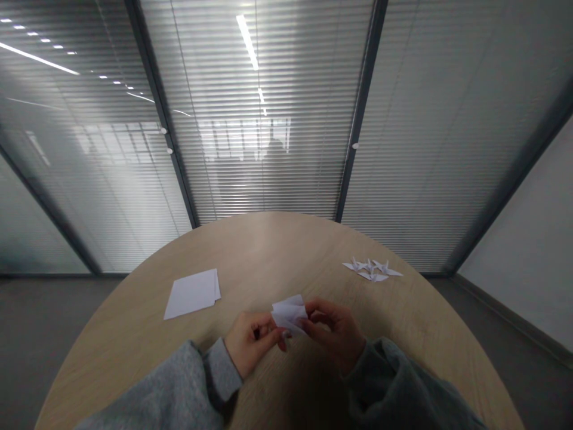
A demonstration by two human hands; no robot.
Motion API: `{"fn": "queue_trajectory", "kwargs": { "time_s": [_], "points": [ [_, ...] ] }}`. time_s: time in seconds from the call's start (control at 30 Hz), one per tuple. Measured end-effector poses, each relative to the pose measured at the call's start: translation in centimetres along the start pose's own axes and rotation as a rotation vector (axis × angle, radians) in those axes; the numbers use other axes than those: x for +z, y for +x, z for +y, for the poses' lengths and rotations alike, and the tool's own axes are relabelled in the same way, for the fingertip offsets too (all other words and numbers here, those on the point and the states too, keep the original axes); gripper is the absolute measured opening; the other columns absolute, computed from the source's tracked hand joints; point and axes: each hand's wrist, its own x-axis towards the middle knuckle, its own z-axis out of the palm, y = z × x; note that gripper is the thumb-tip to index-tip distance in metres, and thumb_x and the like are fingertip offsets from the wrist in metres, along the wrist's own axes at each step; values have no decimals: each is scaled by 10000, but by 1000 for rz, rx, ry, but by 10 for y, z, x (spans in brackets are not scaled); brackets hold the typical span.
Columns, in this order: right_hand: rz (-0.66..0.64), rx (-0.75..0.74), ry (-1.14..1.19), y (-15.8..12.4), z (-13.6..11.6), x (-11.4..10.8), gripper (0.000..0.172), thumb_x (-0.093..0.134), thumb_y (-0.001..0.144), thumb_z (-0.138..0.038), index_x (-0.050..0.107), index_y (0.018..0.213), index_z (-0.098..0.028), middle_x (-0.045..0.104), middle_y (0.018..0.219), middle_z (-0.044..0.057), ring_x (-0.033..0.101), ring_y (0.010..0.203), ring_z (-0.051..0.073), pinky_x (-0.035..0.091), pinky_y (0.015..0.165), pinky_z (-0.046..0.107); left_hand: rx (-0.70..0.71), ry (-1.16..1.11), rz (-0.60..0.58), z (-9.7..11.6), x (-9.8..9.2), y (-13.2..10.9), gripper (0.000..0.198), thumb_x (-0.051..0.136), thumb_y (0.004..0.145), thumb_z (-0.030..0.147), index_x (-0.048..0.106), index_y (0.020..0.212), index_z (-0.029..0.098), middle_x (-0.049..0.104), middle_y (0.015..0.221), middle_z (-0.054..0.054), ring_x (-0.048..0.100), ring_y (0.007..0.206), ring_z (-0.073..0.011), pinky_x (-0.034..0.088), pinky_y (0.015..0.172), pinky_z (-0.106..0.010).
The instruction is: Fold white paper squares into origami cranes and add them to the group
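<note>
A small piece of folded white paper [289,312] is held between my two hands, just above the near middle of the table. My left hand [253,341] pinches its lower left edge between thumb and fingers. At its right edge my right hand [335,331] grips it, thumb in front and fingers behind. Several layers and creases show in the paper, but its exact folded form is unclear. Several white paper cranes [371,269] sit in a cluster on the right of the table. To the left lies a stack of white paper sheets [191,294], slightly fanned.
The round wooden table [268,251] has its curved far edge close to a glass partition with blinds [268,173]. Dark frame posts divide the glass. A pale wall [523,239] stands on the right, with grey floor [58,316] around the table.
</note>
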Motion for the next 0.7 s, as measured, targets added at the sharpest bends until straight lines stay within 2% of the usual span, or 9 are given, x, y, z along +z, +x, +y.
{"fn": "queue_trajectory", "kwargs": {
  "time_s": [0.27, 0.5, 0.7],
  "points": [
    [21, -168, 21, 2, -5, 0, 336, 623, 764, -403, 526, 535, -178, 553, 596, 6, 538, 538, 118, 471, 503, 219, 30, 38, -22, 0, 1, -1, 448, 504, 822, 472, 709, 660, 109, 322, 423, 70, 264, 405, -76, 200, 426, -221],
    [-12, -71, 80, 1, 3, -1, 333, 608, 761, -488, 640, 657, -174, 619, 663, 41, 593, 621, 154, 502, 567, 254, 36, 14, -15, 1, 1, 0, 410, 522, 819, 448, 710, 689, 107, 319, 425, 75, 245, 401, -72, 186, 420, -216],
    [3, -30, 109, 1, 3, -1, 317, 631, 736, -475, 636, 636, -174, 616, 638, 35, 592, 600, 153, 506, 557, 254, 42, 23, 6, 0, 1, 0, 413, 529, 813, 452, 712, 672, 111, 318, 422, 73, 257, 403, -74, 203, 427, -221]
  ]
}}
